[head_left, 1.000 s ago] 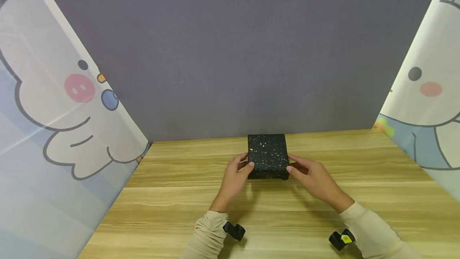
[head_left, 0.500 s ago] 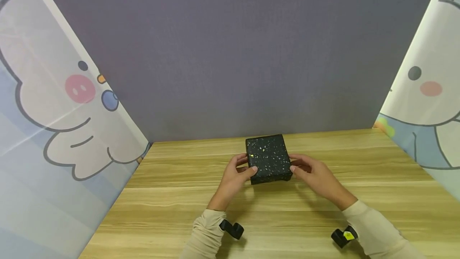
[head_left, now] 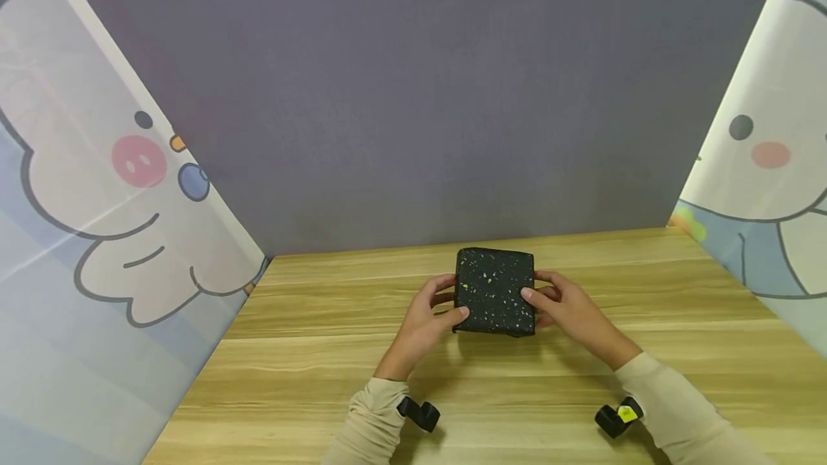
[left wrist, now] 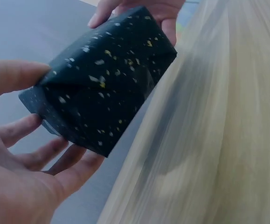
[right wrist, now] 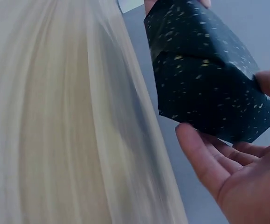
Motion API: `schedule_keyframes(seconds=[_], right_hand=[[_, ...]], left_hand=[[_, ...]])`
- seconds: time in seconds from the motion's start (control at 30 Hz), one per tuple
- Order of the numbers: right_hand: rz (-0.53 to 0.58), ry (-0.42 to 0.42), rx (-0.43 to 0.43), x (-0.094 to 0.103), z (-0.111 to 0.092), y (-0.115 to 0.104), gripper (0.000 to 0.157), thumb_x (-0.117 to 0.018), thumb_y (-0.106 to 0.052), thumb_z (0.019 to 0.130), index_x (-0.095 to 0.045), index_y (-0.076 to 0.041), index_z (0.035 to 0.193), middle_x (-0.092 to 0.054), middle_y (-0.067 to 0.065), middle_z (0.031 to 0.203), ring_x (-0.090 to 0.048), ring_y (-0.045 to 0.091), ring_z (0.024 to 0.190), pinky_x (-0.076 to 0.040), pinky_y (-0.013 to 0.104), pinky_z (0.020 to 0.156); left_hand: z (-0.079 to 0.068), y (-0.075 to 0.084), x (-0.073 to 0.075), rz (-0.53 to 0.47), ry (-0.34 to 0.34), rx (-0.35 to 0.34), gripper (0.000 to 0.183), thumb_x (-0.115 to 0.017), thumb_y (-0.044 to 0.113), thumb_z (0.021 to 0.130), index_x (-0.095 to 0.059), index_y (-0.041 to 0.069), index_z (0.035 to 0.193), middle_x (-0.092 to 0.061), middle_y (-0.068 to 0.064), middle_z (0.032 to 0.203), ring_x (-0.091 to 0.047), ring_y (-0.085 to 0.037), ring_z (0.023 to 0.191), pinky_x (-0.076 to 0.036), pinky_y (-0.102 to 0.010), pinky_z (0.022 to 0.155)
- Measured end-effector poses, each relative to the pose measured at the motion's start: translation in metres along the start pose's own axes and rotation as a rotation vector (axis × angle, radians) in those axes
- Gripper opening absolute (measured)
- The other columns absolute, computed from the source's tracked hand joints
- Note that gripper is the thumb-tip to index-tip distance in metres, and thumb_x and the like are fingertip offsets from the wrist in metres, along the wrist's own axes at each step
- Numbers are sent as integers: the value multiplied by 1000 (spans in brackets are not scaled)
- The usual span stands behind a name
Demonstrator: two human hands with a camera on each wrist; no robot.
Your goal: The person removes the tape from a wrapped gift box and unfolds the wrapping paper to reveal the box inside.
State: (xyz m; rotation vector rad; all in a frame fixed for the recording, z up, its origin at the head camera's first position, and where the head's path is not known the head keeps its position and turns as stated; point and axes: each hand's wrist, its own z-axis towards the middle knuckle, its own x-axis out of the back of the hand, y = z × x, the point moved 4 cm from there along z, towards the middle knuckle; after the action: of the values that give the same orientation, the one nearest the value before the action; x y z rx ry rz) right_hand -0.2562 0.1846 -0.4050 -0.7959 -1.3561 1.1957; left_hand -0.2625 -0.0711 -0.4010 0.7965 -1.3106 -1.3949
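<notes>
Both hands hold a square black box (head_left: 494, 289) covered in white and yellow flecks, with folded, paper-like wrapping on its sides. My left hand (head_left: 423, 318) grips its left side, thumb on the near left corner of the top face. On the other side my right hand (head_left: 571, 311) has its thumb over the right edge, the fingers against that side. In the left wrist view, the fingers (left wrist: 74, 172) spread along the side of the box (left wrist: 107, 79), which looks raised off the table. The right wrist view shows a creased side of the box (right wrist: 204, 79). Its underside is hidden.
The wood-grain table (head_left: 310, 357) spreads around the hands. A grey panel (head_left: 413, 106) stands along its back edge, and cartoon-printed panels flank it at left (head_left: 97, 185) and right (head_left: 769, 185). Each wrist wears a black camera mount (head_left: 420, 415).
The box has moved right and a little nearer, turning one way and then back the other. The right thumb has shifted farther onto its top face.
</notes>
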Motion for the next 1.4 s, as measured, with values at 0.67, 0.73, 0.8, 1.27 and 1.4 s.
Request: schedule_keyframes(seconds=[0.67, 0.73, 0.8, 1.27, 1.4], right_hand=[[-110, 5, 261, -21, -6, -14, 78, -76, -11, 91, -29, 2, 152, -47, 25, 141, -51, 44, 127, -50, 47, 97], [-69, -6, 279, -23, -5, -13, 77, -77, -5, 89, -31, 2, 150, -47, 25, 141, -50, 43, 128, -50, 42, 97], [-40, -11, 287, -23, -5, -13, 76, -77, 0, 87, -33, 2, 149, -46, 25, 142, -48, 42, 129, -50, 39, 98], [-87, 50, 282, -17, -5, -12, 77, -80, -2, 85, -38, -2, 149, -50, 20, 139, -48, 37, 129, -50, 42, 98], [-145, 87, 312, -17, -3, -11, 77, -80, 2, 82, -41, -1, 149, -54, 19, 131, -54, 36, 120, -53, 48, 92]], left_hand=[[-4, -6, 22, 1, 82, 240, 84, -39, 69, 99, -48, 0, 146, -64, -23, 124, -69, -27, 88, -58, -47, 73], [-4, -6, 21, 3, 80, 229, 83, -39, 68, 99, -45, 3, 149, -64, -23, 121, -69, -28, 86, -58, -49, 73], [-3, -6, 20, 6, 68, 209, 79, -41, 66, 100, -43, 7, 151, -64, -22, 120, -69, -29, 86, -58, -50, 74], [0, -7, 7, 47, 18, 152, 77, -63, 57, 94, -35, 23, 157, -63, -17, 128, -69, -24, 89, -58, -43, 79], [-1, -6, 7, 67, 21, 140, 77, -63, 56, 94, -34, 23, 157, -63, -17, 128, -70, -29, 86, -57, -45, 81]])
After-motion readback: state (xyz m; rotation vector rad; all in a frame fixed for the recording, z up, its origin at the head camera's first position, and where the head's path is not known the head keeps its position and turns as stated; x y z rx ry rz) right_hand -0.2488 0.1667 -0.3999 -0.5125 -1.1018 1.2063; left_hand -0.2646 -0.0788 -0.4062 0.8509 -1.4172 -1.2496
